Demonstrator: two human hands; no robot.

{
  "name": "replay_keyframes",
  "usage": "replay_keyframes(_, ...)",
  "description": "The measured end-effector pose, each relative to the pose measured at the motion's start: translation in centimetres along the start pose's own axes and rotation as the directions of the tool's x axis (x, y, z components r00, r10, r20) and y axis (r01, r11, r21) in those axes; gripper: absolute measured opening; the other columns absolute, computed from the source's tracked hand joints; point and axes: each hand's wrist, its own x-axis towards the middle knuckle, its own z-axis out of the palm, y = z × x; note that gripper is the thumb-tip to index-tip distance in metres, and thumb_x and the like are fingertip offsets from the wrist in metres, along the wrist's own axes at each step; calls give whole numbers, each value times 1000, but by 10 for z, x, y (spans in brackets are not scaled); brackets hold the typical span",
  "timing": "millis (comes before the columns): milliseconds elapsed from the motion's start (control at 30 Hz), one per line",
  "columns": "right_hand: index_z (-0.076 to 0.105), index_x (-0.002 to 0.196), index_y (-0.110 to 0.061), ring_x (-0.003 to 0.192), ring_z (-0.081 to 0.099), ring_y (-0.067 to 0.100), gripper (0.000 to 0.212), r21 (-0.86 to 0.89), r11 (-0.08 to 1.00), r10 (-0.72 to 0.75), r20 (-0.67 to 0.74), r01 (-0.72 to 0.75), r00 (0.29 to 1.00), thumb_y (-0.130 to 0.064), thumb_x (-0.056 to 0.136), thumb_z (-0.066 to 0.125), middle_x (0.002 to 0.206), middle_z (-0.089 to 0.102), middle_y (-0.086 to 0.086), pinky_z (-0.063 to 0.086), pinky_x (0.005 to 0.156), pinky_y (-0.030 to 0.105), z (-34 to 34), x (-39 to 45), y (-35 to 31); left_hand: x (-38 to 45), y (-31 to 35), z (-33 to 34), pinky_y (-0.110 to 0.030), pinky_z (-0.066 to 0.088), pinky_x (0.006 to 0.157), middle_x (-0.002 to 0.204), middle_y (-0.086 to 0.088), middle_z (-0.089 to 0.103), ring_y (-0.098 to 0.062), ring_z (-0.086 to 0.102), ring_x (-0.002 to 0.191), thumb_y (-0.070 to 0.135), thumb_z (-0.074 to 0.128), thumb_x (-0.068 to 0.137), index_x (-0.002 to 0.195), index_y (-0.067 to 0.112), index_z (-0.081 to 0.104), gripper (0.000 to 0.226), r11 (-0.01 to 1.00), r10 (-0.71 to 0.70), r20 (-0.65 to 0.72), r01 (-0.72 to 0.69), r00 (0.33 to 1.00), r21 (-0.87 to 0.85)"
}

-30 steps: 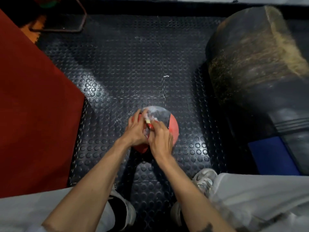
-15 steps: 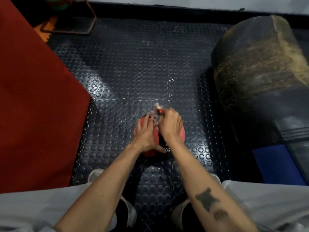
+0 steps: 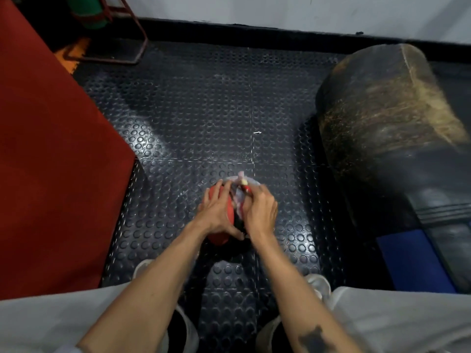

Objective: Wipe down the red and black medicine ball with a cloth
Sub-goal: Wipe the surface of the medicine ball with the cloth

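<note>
The red and black medicine ball (image 3: 219,236) sits on the studded black floor mat between my feet, mostly covered by my hands. My left hand (image 3: 218,210) lies spread over the ball's left side with straight fingers. My right hand (image 3: 260,210) grips a pale cloth (image 3: 239,197) bunched against the top of the ball; a small red and white piece sticks out above my fingers. Only a red strip and a dark patch of the ball show.
A large worn black punching bag (image 3: 390,149) lies on the floor at the right, with a blue patch (image 3: 413,258) on its near end. A red mat (image 3: 51,174) covers the left. A metal frame (image 3: 122,31) and a green object stand at the back wall.
The view has tilted up a little. My right hand moved from the ball's far top toward its near side with the cloth; my left hand stays spread on the ball's left side.
</note>
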Motion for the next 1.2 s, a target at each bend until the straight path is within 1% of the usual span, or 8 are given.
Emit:
replay_keyframes(133, 73, 106, -14, 79, 63, 18, 25, 67, 997, -33, 56, 30, 998, -4, 87, 60, 90, 71, 3, 52, 65, 32, -7, -25, 13, -6, -13, 3, -56, 8, 121, 162, 9, -19, -24, -18, 150, 75, 81, 29, 151, 34, -21, 164, 991, 82, -19, -80, 996, 107)
replay_keyframes(300, 75, 99, -12, 59, 59, 11, 18, 92, 956, 278, 34, -280, 960, -18, 97, 58, 79, 71, 4, 47, 54, 26, 6, 37, 27, -15, 0, 2, -58, 8, 120, 162, 9, -22, -29, -18, 148, 59, 93, 36, 151, 36, -22, 164, 999, 23, -20, -22, 1000, 45)
replay_keyframes(467, 73, 109, -11, 62, 55, 0, 20, 214, 975, 55, 15, -56, 998, -11, 91, 66, 79, 69, -2, 43, 60, 12, -6, -64, 2, -5, -4, -4, -61, 15, 118, 162, 7, -17, -31, -12, 149, 59, 89, 37, 152, 34, -18, 159, 999, 35, -16, -35, 999, -5)
replay_keyframes(633, 73, 94, -18, 71, 64, 21, 25, 65, 991, 117, -46, -114, 992, -33, 100, 54, 82, 67, 3, 49, 62, 34, 4, 17, 2, -9, 4, 3, -60, 15, 117, 162, 11, -18, -30, -15, 148, 63, 88, 37, 152, 33, -18, 160, 1000, -7, -31, 7, 1000, 3)
replay_keyframes(800, 71, 115, -15, 78, 69, 21, 25, 72, 995, -78, 20, 76, 997, -16, 91, 62, 104, 72, 6, 54, 68, 29, 11, -49, -13, -11, -2, 2, -67, 25, 111, 162, 13, -14, -26, -5, 149, 43, 63, 86, 155, 36, -8, 99, 997, 40, -104, -46, 994, -54)
replay_keyframes(967, 73, 95, -14, 75, 66, 30, 35, -64, 998, 1, 45, 2, 999, -36, 102, 47, 88, 68, 10, 35, 58, 30, 20, 30, -18, -25, 7, 9, -56, 20, 116, 162, 10, -16, -24, -12, 149, 62, 88, 38, 156, 23, -10, 158, 999, -25, -74, 27, 997, 31)
replay_keyframes(1100, 71, 114, -23, 86, 65, 19, 24, 5, 999, -43, -35, 43, 998, -22, 92, 62, 102, 71, -1, 47, 71, 31, 12, -26, -7, -10, -8, 1, -48, 5, 123, 164, 1, -11, -22, -14, 151, 65, 85, 34, 156, 23, -10, 160, 1000, 10, -79, -9, 997, 4)
replay_keyframes(1200, 73, 108, -23, 79, 66, 22, 21, 23, 999, 40, -31, -39, 999, -16, 90, 65, 92, 72, 3, 50, 64, 33, 9, -13, 11, -19, -5, 3, -51, 4, 122, 163, 5, -17, -25, -16, 150, 55, 93, 40, 155, 26, -13, 160, 999, -9, -69, 5, 998, -54)
